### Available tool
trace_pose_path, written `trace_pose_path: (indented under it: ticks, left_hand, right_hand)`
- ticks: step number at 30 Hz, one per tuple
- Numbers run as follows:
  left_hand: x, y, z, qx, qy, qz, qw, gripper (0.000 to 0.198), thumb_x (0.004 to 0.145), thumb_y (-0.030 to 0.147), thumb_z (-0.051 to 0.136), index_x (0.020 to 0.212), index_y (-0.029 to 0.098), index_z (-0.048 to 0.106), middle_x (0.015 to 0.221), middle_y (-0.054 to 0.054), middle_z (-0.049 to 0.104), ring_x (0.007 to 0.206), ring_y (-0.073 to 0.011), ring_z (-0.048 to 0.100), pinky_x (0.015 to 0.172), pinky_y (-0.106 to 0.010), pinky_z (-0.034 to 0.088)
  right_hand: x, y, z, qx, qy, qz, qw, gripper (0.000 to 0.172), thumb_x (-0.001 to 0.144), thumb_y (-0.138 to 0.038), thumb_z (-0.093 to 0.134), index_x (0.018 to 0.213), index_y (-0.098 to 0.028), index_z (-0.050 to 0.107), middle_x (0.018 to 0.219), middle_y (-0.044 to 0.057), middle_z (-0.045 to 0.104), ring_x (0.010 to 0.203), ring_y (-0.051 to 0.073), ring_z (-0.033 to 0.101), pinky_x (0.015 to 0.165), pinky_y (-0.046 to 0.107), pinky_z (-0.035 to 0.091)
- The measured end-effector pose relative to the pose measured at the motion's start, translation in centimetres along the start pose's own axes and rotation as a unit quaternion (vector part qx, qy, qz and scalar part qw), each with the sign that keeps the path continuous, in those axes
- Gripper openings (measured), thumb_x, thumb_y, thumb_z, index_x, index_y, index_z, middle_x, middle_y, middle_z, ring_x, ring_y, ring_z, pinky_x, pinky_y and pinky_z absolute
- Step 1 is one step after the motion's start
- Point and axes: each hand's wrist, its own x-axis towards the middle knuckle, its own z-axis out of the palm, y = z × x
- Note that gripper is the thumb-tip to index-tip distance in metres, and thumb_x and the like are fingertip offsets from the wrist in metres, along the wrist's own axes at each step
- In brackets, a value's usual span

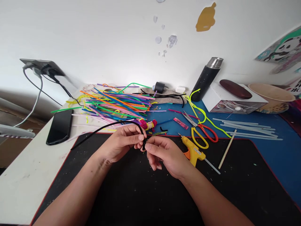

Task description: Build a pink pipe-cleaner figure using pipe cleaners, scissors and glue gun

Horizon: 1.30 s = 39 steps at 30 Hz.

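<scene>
Between both hands is a black pipe cleaner (pixel 101 126), its long free end curving down to the left over the dark mat. My left hand (pixel 125 139) pinches it between thumb and fingers. Close against it, my right hand (pixel 162 153) grips the other end, which looks bent or twisted into a small black bunch at the fingertips. Part of that bunch is hidden by the fingers. Just behind the hands lies a small figure of magenta, yellow and cream pipe cleaner (pixel 148 124).
A pile of coloured pipe cleaners (pixel 119 105) spreads behind the hands. To the right lie scissors (pixel 199 128), a yellow glue gun (pixel 192 150), a wooden stick (pixel 227 149) and clear glue sticks (pixel 249 128). A phone (pixel 60 127) is at left, a black flask (pixel 207 80) at the back.
</scene>
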Motion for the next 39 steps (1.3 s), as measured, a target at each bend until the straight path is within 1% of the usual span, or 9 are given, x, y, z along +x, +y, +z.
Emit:
trace_pose_path:
  ticks: [5,11,17,23,27,29,33,36,39]
  left_hand:
    - [-0.05,0.02,-0.18,0.008,-0.014,-0.001,1.000,0.026,0.076,0.033,0.098,0.082,0.015,0.081,0.067,-0.002,0.072,0.059,-0.0114,0.067,0.059,-0.020,0.050]
    - [-0.02,0.12,-0.24,0.010,-0.012,0.001,1.000,0.026,0.073,0.033,0.100,0.078,0.015,0.081,0.068,-0.003,0.073,0.058,-0.0115,0.066,0.058,-0.020,0.052]
    - [0.06,0.13,-0.14,0.011,0.003,0.013,1.000,0.027,0.073,0.032,0.100,0.081,0.014,0.082,0.068,-0.001,0.071,0.058,-0.0110,0.066,0.058,-0.021,0.052]
    - [0.02,0.06,0.40,0.055,0.019,0.048,0.997,0.025,0.076,0.033,0.099,0.078,0.015,0.081,0.065,-0.001,0.072,0.056,-0.0112,0.065,0.058,-0.022,0.050]
    - [0.06,-0.15,0.43,0.069,0.043,0.059,0.995,0.027,0.075,0.034,0.099,0.077,0.015,0.080,0.066,-0.001,0.072,0.057,-0.0115,0.064,0.058,-0.023,0.050]
    - [0.09,-0.21,0.38,0.065,0.044,0.052,0.996,0.028,0.074,0.035,0.099,0.077,0.015,0.080,0.066,-0.001,0.072,0.057,-0.0116,0.063,0.058,-0.023,0.050]
    - [0.06,-0.15,0.34,0.047,0.017,0.022,0.999,0.030,0.073,0.037,0.100,0.080,0.015,0.081,0.066,-0.001,0.071,0.057,-0.0118,0.062,0.057,-0.023,0.048]
    - [-0.01,-0.15,0.29,0.034,0.002,0.003,0.999,0.031,0.074,0.038,0.099,0.084,0.014,0.082,0.067,-0.003,0.072,0.060,-0.0114,0.061,0.059,-0.022,0.046]
    - [-0.05,-0.23,0.21,0.038,-0.006,-0.008,0.999,0.031,0.074,0.038,0.099,0.084,0.014,0.082,0.067,-0.004,0.073,0.062,-0.0115,0.060,0.061,-0.022,0.045]
  right_hand:
    - [-0.02,-0.05,-0.03,-0.002,-0.004,0.001,1.000,0.031,0.091,-0.047,0.081,0.088,-0.018,0.073,0.060,-0.004,0.066,0.045,0.009,0.059,0.041,0.020,0.032]
    - [-0.10,-0.06,0.11,-0.005,-0.006,0.002,1.000,0.034,0.090,-0.050,0.081,0.089,-0.017,0.074,0.061,-0.004,0.065,0.045,0.009,0.057,0.042,0.021,0.030]
    - [-0.15,-0.02,0.13,-0.009,-0.002,-0.002,1.000,0.035,0.091,-0.052,0.080,0.090,-0.017,0.074,0.061,-0.004,0.065,0.046,0.009,0.057,0.042,0.021,0.031]
    - [0.02,0.05,0.06,-0.024,0.004,-0.006,1.000,0.036,0.093,-0.053,0.078,0.094,-0.017,0.076,0.061,-0.004,0.065,0.046,0.009,0.058,0.042,0.021,0.031]
    - [0.08,0.20,0.09,-0.026,0.013,-0.013,0.999,0.036,0.094,-0.052,0.077,0.092,-0.017,0.075,0.057,-0.005,0.063,0.045,0.009,0.056,0.042,0.021,0.031]
    - [0.05,0.29,0.08,-0.027,0.012,-0.016,0.999,0.035,0.094,-0.052,0.076,0.091,-0.017,0.076,0.054,-0.005,0.061,0.044,0.009,0.055,0.042,0.021,0.031]
    - [-0.01,0.38,0.07,-0.028,0.010,-0.017,0.999,0.033,0.095,-0.050,0.075,0.090,-0.017,0.076,0.050,-0.007,0.057,0.043,0.009,0.053,0.042,0.021,0.031]
    - [-0.01,0.38,0.05,-0.020,0.024,-0.027,0.999,0.032,0.094,-0.049,0.077,0.088,-0.017,0.076,0.047,-0.009,0.052,0.041,0.009,0.052,0.042,0.022,0.031]
    - [0.03,0.45,-0.08,-0.016,0.038,-0.032,0.999,0.031,0.093,-0.048,0.078,0.086,-0.018,0.076,0.045,-0.011,0.046,0.040,0.009,0.050,0.043,0.022,0.032]
